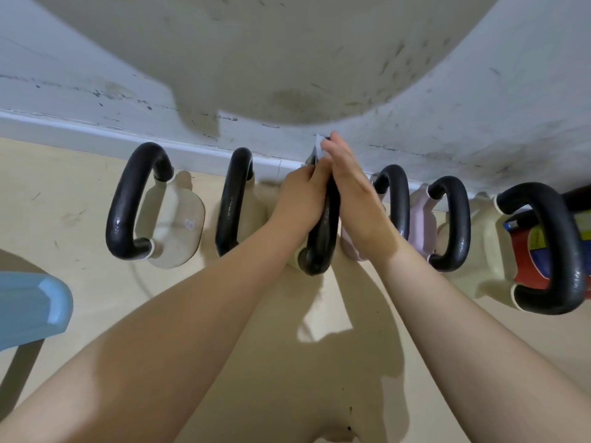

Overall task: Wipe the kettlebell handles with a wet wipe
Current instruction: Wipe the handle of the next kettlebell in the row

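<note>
Along the far wall: row of six kettlebells on a beige floor (pixel 80 193), all with thick black loop handles, lined up left to right against a scuffed white wall (pixel 447 100)
Middle kettlebell: third from the left, cream body mostly hidden, black loop handle (pixel 323 238) standing edge-on between both hands
Left hand (pixel 299 199): wrapped round the left side of that handle, fingers curled over it near the top, clamped on
Right hand (pixel 353 190): flat against the right side of the same handle, fingers straight and pointing toward the wall, pressing rather than gripping
White wet wipe (pixel 319 144): only a small corner poking out at the right fingertips, at the far top of the handle, touching it
Left neighbours: cream kettlebell with a grey number on its side (pixel 179 225) far left, then another cream one (pixel 232 199) just beside the left hand
Right neighbours: pale pink kettlebell (pixel 422 222), then a cream one (pixel 460 228), then a big cream one with a red and blue label (pixel 531 260) at the right edge
Near left corner: pale blue plastic seat (pixel 28 308), well apart from the row
</note>
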`<state>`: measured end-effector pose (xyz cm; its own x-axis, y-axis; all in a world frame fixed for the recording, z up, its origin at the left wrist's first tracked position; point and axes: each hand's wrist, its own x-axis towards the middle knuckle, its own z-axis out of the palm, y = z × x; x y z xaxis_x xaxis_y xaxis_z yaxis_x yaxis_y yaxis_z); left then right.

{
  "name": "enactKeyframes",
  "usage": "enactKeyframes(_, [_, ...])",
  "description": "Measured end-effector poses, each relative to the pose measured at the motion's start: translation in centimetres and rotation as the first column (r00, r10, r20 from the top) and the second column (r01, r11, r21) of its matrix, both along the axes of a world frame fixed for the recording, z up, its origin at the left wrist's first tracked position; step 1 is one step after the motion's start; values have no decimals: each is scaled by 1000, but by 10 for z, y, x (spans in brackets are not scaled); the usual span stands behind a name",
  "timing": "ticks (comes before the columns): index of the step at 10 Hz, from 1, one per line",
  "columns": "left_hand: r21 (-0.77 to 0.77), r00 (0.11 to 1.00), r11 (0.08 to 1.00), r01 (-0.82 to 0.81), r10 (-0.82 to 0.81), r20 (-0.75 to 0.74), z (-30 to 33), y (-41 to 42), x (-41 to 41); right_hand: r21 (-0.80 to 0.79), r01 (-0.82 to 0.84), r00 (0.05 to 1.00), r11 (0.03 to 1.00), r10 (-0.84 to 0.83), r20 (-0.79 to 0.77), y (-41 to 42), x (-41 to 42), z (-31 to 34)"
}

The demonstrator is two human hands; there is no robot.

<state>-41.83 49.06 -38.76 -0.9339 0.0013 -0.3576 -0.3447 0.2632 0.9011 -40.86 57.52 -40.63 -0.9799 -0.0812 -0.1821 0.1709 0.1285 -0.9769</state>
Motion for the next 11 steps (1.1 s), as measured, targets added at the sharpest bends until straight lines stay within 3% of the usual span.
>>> enactKeyframes(1, [19, 1000, 1000, -15, 15, -17, 0, 6, 0, 137, 4, 999, 991, 1, -41, 9, -4, 4])
enactKeyframes(2, [82, 999, 996, -29, 27, 26, 3, 5, -2, 91, 29, 999, 995, -26, -35, 1, -1, 12])
enactKeyframes(4, [387, 984, 921, -37, -33, 172, -16, -16, 35, 179, 13, 971, 984, 30, -237, 2, 30, 5])
enactKeyframes(5, [367, 987, 930, 20, -78, 143, -36, -21, 61, 278, 31, 984, 960, 20, -179, -6, 28, 11])
enactKeyframes(6, [489, 972, 872, -6, -109, 207, -28, -35, 72, 682, -35, 881, 731, 345, -325, -9, 49, 7])
enactKeyframes(7, [554, 952, 831, -58, -121, 281, -22, -50, 69, 836, 46, 731, 548, 551, -402, 8, 59, -1])
enactKeyframes(8, [562, 934, 815, -139, -81, 348, -15, -59, 67, 779, 30, 821, 626, 429, -376, 7, 54, 3])
enactKeyframes(9, [552, 936, 816, -170, -40, 349, -2, -62, 66, 884, 42, 826, 465, 483, -293, -2, 70, -8])
enactKeyframes(10, [289, 967, 953, 94, -156, 199, 10, -62, 62, 959, -45, 718, 278, 677, -163, 0, 81, -3])
enactKeyframes(11, [-91, 895, 905, 415, -424, -138, 24, -68, 65, 959, -116, 721, 257, 686, -97, -15, 77, 25])
